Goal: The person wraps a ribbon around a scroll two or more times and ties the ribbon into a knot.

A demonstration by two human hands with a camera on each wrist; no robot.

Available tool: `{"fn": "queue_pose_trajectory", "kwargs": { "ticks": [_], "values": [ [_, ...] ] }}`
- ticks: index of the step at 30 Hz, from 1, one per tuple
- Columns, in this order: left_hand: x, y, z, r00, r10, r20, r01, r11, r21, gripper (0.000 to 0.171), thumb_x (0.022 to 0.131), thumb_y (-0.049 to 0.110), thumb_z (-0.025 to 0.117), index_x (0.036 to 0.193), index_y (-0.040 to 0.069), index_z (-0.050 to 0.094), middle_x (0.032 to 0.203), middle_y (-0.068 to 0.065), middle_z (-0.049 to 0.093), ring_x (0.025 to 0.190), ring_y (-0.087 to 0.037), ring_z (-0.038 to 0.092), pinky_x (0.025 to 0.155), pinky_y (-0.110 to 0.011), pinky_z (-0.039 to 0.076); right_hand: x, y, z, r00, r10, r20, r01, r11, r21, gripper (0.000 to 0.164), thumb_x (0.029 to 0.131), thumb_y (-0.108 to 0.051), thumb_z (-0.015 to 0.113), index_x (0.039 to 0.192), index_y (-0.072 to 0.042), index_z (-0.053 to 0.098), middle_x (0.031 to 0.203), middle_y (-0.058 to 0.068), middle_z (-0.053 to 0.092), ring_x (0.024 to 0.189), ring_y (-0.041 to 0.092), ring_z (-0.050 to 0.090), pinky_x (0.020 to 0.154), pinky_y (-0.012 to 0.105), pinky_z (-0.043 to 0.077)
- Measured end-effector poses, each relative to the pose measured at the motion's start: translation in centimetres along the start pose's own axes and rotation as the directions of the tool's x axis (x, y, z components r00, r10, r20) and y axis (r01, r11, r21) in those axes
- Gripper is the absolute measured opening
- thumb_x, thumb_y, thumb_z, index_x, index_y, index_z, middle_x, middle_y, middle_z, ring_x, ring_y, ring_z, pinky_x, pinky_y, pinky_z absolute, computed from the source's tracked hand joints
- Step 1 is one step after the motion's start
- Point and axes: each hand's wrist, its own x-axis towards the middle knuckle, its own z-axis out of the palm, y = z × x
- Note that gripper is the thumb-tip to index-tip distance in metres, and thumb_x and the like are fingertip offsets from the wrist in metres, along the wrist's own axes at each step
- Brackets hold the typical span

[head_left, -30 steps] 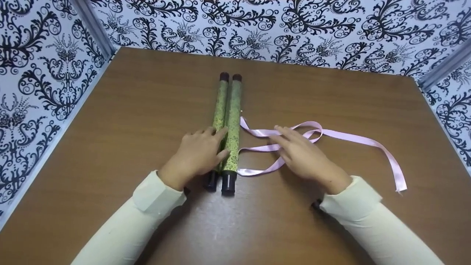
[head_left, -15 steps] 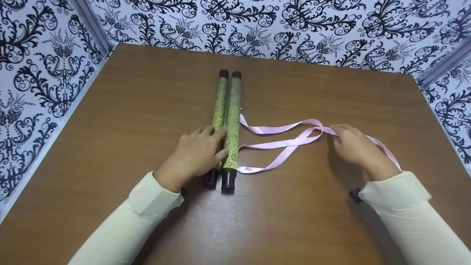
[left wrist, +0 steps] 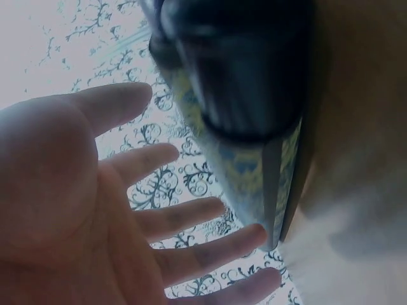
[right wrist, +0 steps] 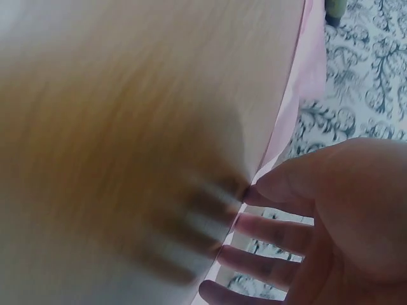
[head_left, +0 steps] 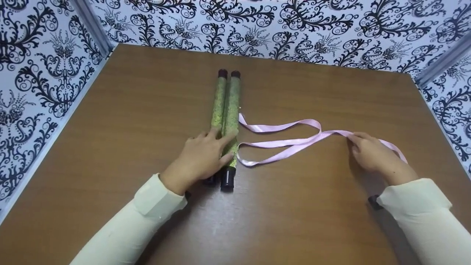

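Head view: right fingers point(head_left: 356, 139) pinch pink satin ribbon point(head_left: 312, 140), likely light, slippery; I'd grip mid-strand; left fingers point(head_left: 227, 138) spread

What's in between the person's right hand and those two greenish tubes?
The pink ribbon, looped across the brown table from the edge of the right tube to the right hand; the head view shows this.

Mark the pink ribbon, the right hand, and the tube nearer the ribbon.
Pink ribbon point(head_left: 312, 140): head view, where its strands meet.
Right hand point(head_left: 376, 154): head view, back of the hand.
Tube nearer the ribbon point(head_left: 232, 112): head view, its speckled green body.
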Motion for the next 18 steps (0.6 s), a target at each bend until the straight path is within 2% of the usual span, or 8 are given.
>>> {"fn": "queue_pose_trajectory", "kwargs": {
  "ticks": [3, 9, 14, 18],
  "values": [
    [0.1, 0.2, 0.3, 1.000, 0.024, 0.008, -0.024, 1.000, 0.009, 0.057, 0.099, 0.052, 0.051, 0.152, 0.036, 0.039, 0.158, -0.016, 0.033, 0.131, -0.048, 0.045, 0.092, -0.065, 0.045, -0.8, 1.6, 0.0, 1.000, 0.009, -0.024, -0.009, 1.000, -0.003, 0.045, 0.097, -0.004, 0.040, 0.137, 0.016, 0.044, 0.136, 0.040, 0.043, 0.124, 0.059, 0.042, 0.105, 0.065, 0.034],
    [0.1, 0.0, 0.6, 0.999, 0.042, 0.024, -0.043, 0.998, 0.042, 0.059, 0.096, 0.056, 0.053, 0.150, 0.033, 0.043, 0.151, -0.018, 0.043, 0.130, -0.051, 0.043, 0.092, -0.065, 0.045, -2.3, 4.8, 0.0, 0.998, 0.057, -0.024, -0.057, 0.998, -0.018, 0.043, 0.098, -0.005, 0.040, 0.135, 0.016, 0.045, 0.136, 0.040, 0.045, 0.123, 0.060, 0.043, 0.104, 0.065, 0.034],
    [0.2, 0.0, 0.6, 0.998, 0.046, 0.038, -0.047, 0.999, 0.021, 0.062, 0.094, 0.057, 0.056, 0.149, 0.032, 0.044, 0.150, -0.018, 0.045, 0.130, -0.054, 0.041, 0.091, -0.066, 0.045, -3.6, 7.1, -0.3, 0.987, 0.154, 0.034, -0.154, 0.988, 0.001, 0.044, 0.100, -0.009, 0.037, 0.136, 0.016, 0.042, 0.132, 0.042, 0.045, 0.121, 0.062, 0.043, 0.102, 0.068, 0.032],
    [0.5, 0.1, 0.4, 0.998, 0.040, 0.056, -0.040, 0.999, 0.001, 0.063, 0.093, 0.057, 0.058, 0.149, 0.033, 0.044, 0.150, -0.018, 0.045, 0.131, -0.054, 0.041, 0.091, -0.066, 0.044, -4.9, 8.9, -0.9, 0.966, 0.237, 0.102, -0.243, 0.969, 0.054, 0.044, 0.100, -0.010, 0.035, 0.136, 0.016, 0.038, 0.124, 0.047, 0.045, 0.112, 0.066, 0.043, 0.096, 0.073, 0.034]
  ]
}}
